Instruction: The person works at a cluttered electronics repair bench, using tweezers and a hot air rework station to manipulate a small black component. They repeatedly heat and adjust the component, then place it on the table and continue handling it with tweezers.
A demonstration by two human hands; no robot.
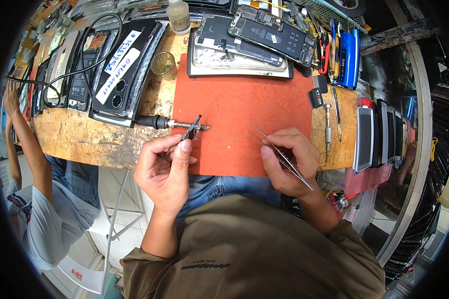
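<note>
Between thumb and fingertips, my left hand [167,167] pinches a small, narrow dark part [192,128], tilted up; its exact kind is too small to tell. Just behind it lies a soldering iron [157,121], its metal tip reaching over the edge of the orange-red mat [239,99]. My right hand [295,159] is closed round metal tweezers [293,168], whose points face the middle of the mat. Tiny light bits [238,138] lie on the mat between both hands, apart from the tweezers.
Opened phones [272,36] are stacked on a tray at the mat's far edge. A small glass jar [163,65], a clear bottle [178,17] and a cabled black phone back [124,74] stand left. Screwdrivers [328,130] lie right. A co-worker's arm [30,144] shows far left.
</note>
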